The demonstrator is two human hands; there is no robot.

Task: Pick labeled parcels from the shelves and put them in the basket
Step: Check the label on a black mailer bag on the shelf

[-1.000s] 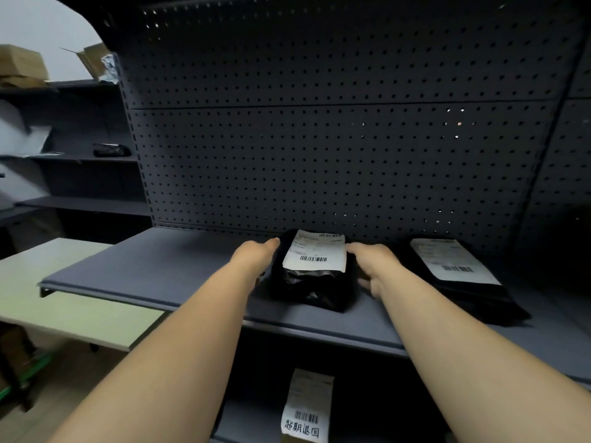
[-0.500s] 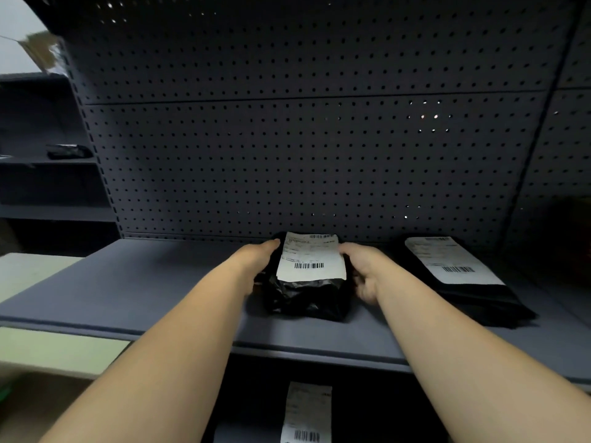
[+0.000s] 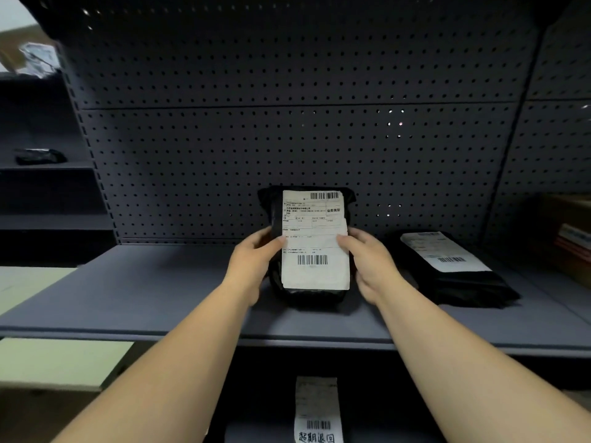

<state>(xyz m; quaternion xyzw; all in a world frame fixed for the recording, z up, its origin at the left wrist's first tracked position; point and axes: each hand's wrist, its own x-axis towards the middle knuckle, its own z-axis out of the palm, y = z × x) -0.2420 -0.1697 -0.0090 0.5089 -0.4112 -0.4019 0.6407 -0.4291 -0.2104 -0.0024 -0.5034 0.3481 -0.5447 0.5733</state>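
Note:
A black parcel with a white barcode label stands tilted upright over the grey shelf, its label facing me. My left hand grips its left edge, thumb on the label. My right hand grips its right edge, thumb on the label too. A second black labeled parcel lies flat on the shelf to the right. A third labeled parcel sits on the shelf below. No basket is in view.
A perforated dark back panel closes the shelf behind. A pale green tabletop lies low at the left. Cardboard boxes sit at the far right. Another dark shelving unit with a black parcel stands at the left.
Both hands have taken hold of the middle parcel and raised it from lying flat to upright, label toward me. My view has drawn closer to the shelf.

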